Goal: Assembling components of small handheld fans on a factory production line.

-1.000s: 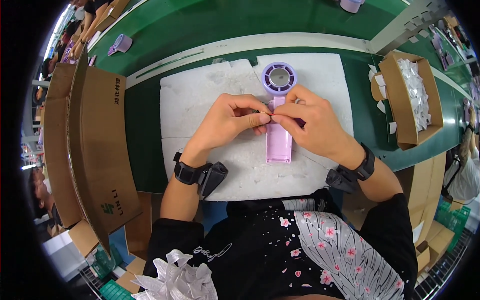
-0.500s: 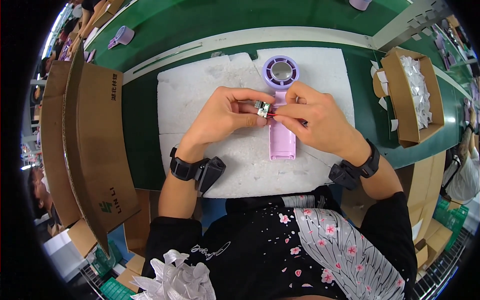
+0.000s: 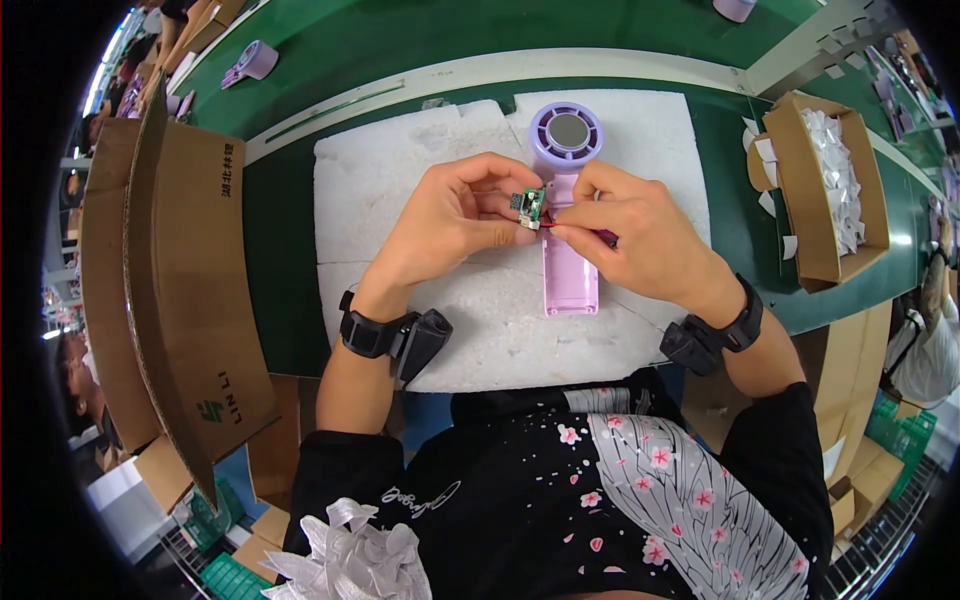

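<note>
At centre frame, over the white foam pad (image 3: 400,250) on the green table (image 3: 290,300), both hands work just above a lilac handheld fan body (image 3: 570,270). Left hand (image 3: 450,225): grip narrow, thumb and forefinger pinching a small green circuit board (image 3: 532,207) by its edge, board tilted up off the fan. Right hand (image 3: 640,240): grip also closed tight, fingertips on what looks like a reddish wire or lead at the board's lower corner; too small to tell exactly. Change versus one second ago: then the hands were pressed together low on the fan handle and no board showed; half a second ago the board was already up between the fingers, and now it sits higher and clearer, lifted free of the shell. Reads as the board being out of the open handle and handled in the air, not seated. The fan lies flat on the foam, round grille head (image 3: 566,133) toward the top of the frame, handle toward the person, open side up. Containers: open cardboard box (image 3: 790,190) at upper right, holding a heap of small white bags or packets, a few loose ones beside it. Large brown carton (image 3: 190,300) at left, flaps up, contents not visible. Another lilac fan (image 3: 250,62) lies at upper left on the table.
</note>
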Available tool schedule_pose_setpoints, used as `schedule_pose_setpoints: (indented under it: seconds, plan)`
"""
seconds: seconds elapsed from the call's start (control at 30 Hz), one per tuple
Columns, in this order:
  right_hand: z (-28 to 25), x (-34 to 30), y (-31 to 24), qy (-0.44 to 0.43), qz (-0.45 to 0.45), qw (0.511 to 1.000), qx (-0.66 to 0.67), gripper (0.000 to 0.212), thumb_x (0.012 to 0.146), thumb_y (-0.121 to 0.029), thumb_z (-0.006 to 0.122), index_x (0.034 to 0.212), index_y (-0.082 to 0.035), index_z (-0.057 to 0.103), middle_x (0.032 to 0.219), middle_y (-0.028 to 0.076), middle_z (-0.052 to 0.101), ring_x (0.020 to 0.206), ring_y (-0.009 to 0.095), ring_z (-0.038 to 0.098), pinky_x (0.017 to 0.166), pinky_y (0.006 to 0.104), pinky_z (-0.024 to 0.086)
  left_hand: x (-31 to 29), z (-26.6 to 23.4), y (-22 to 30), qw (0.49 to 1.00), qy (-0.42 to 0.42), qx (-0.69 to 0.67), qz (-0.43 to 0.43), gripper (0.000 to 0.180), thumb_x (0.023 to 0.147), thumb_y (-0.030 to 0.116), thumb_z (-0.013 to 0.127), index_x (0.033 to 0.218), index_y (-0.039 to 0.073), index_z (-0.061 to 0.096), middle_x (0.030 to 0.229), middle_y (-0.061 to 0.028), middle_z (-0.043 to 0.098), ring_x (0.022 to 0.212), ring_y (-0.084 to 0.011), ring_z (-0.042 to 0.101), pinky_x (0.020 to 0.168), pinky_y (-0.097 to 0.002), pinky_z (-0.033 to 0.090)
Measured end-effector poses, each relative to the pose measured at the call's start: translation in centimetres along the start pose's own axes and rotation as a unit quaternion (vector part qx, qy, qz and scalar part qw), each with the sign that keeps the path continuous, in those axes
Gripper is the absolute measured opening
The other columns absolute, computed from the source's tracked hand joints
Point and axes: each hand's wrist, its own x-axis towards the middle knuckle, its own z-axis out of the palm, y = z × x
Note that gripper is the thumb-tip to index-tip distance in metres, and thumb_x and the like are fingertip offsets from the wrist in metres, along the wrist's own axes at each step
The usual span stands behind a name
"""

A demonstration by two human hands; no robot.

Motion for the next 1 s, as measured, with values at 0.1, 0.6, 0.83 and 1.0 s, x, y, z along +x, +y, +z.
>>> schedule_pose_setpoints:
  seconds: [0.1,0.6,0.83,1.0]
  plan:
    - [-0.17,-0.06,-0.1,-0.016,0.016,1.0,0.018,0.007,0.077,-0.008,0.068,0.081,-0.002,0.068,0.078,0.006,0.055,0.058,0.019,0.054,0.051,0.0288,0.044,-0.1,-0.15,-0.37,0.999,-0.007,0.025,0.022,0.038,0.066,-0.018,0.07,0.097,0.001,0.058,0.096,-0.0055,0.061,0.085,-0.0135,0.062,0.077,-0.0264,0.053]
    - [0.1,0.08,0.4,0.003,0.012,0.999,0.035,0.006,0.075,-0.007,0.069,0.079,-0.002,0.068,0.077,0.006,0.056,0.058,0.018,0.055,0.05,0.0284,0.044,-0.21,0.27,0.05,0.997,0.008,0.055,0.05,0.027,0.07,-0.012,0.07,0.091,0.001,0.059,0.086,-0.0015,0.06,0.078,-0.0084,0.058,0.073,-0.0222,0.05]
    - [0.21,-0.14,0.34,0.018,-0.001,0.999,0.033,0.007,0.075,-0.006,0.07,0.079,-0.002,0.068,0.077,0.006,0.057,0.057,0.017,0.055,0.049,0.0274,0.043,-0.31,0.78,-0.4,0.998,0.017,0.036,0.048,0.025,0.071,-0.011,0.069,0.091,0.0,0.059,0.085,-0.0014,0.06,0.077,-0.0078,0.057,0.072,-0.022,0.05]
    - [0.09,-0.06,0.26,0.008,0.005,1.0,0.024,0.006,0.075,-0.006,0.071,0.079,-0.002,0.068,0.077,0.006,0.057,0.057,0.016,0.055,0.049,0.0264,0.043,-0.15,0.72,-0.55,0.998,0.022,0.033,0.046,0.03,0.071,-0.01,0.067,0.099,-0.001,0.063,0.086,-0.0026,0.061,0.077,-0.008,0.057,0.073,-0.0226,0.05]
